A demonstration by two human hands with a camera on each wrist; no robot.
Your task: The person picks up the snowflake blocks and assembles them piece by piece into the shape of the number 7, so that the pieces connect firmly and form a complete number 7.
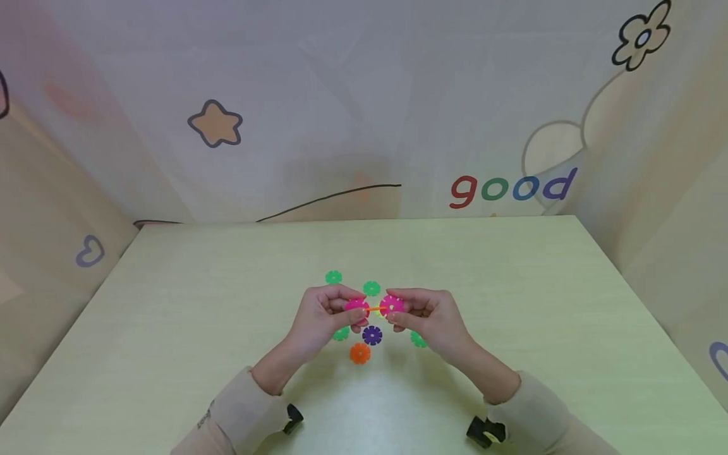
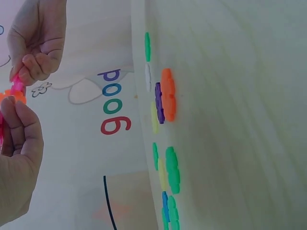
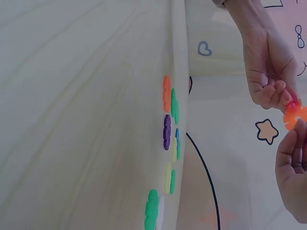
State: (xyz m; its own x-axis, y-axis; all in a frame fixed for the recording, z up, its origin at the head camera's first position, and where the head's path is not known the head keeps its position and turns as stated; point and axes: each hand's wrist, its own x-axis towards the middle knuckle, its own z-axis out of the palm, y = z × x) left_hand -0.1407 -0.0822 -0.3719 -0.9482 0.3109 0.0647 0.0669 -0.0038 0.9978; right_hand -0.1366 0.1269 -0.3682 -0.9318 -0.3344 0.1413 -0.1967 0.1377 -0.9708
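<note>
Lying on the pale table [image 1: 199,303] are notched plastic discs: a loose orange disc [image 1: 360,353] nearest, a purple disc [image 1: 372,335] just beyond, and two far green discs [image 1: 372,289]. Two nearer green discs [image 1: 418,339], left and right, are partly covered by the hands (a white disc [image 2: 147,76] and a blue disc [image 2: 165,205] show edge-on from the left wrist). Raised above them, between the hands, a left pink disc [image 1: 357,306] and a right pink disc [image 1: 392,304] flank a middle orange disc [image 3: 293,117], thin and edge-on from the head. The left hand [image 1: 320,316] pinches the left pink disc between thumb and fingers; the right hand [image 1: 435,316] likewise pinches the right one.
</note>
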